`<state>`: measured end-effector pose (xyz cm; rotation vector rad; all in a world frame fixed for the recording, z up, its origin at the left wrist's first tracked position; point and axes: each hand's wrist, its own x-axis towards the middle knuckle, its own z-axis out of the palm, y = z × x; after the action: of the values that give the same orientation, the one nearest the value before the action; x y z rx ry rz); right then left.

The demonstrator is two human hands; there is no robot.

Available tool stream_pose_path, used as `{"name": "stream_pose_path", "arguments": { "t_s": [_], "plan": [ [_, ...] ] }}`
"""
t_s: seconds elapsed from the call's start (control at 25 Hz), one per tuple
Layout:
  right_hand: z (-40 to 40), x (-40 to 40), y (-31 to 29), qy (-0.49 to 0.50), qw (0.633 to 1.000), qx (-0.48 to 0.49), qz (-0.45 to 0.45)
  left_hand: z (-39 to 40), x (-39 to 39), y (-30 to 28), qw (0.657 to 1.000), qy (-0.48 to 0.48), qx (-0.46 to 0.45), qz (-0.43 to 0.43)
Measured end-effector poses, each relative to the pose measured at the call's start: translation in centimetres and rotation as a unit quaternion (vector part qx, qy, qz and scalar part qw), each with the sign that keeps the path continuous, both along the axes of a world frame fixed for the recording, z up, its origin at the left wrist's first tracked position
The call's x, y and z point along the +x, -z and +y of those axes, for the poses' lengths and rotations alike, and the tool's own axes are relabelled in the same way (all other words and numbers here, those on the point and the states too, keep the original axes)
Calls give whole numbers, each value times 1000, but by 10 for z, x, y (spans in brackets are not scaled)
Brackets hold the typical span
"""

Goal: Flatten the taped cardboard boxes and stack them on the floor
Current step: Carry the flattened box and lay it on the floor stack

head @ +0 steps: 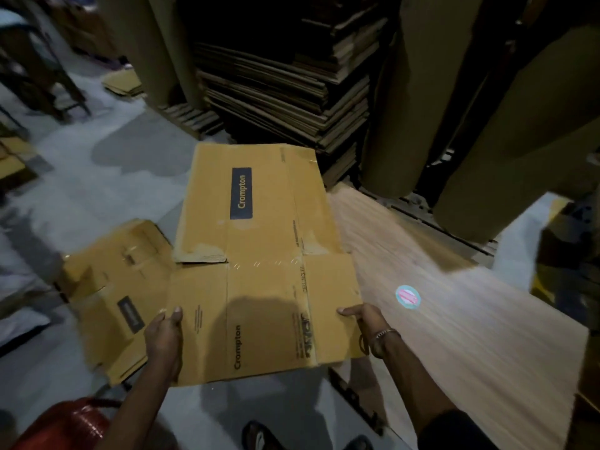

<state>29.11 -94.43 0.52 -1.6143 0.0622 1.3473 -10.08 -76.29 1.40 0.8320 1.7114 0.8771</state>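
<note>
- a flattened cardboard box [259, 254], printed with a dark label, was held out flat in front of the person, above the grey floor [97, 177].
- the left hand [165, 339] was clamped on the box's near left edge, thumb on top and fingers curled under.
- the right hand [363, 319] was closed on the near right corner flap, thumb laid on the upper face; a bangle was worn at that wrist.
- the box therefore extended away from both hands, gripped only along its near edge, with the far panel unsupported.
- a second flattened box [110, 293] lay on the floor just to the left, partly covered by the held one; whether they touched could not be told.
- it was judged that the far end could sag or fold at the creases, since all the support was at one edge.
- a loose flap near the middle left could be caught on the lower box when the sheet was lowered, so that the stack would be left skewed.
- the wooden sheet [454, 303] at the right could be overlapped if the box were dropped too far that way.
</note>
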Motion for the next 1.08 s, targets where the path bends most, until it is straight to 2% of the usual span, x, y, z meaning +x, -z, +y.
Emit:
{"name": "stream_pose_path", "arguments": {
  "t_s": [0.08, 0.28, 0.36, 0.56, 0.76, 1.08],
  "plan": [
    [41, -32, -4, -47, 999, -9, -12, 16, -45, 7, 1000, -18, -3, 23],
    [131, -128, -11, -125, 986, -26, -111, 33, -127, -26, 985, -71, -20, 153],
    [159, -162, -6, -167, 976, -25, -136, 40, -159, -25, 982, -89, -17, 166],
    [220, -206, 11, -246, 956, -34, -156, 49, -209, -21, 977, -139, -18, 163],
    [291, -233, 35, -269, 953, -55, -130, 78, -241, -12, 975, -192, -7, 112],
    [451, -270, 81, -310, 941, -84, -111, 214, -279, 23, 969, -224, -15, 104]
  ]
}}
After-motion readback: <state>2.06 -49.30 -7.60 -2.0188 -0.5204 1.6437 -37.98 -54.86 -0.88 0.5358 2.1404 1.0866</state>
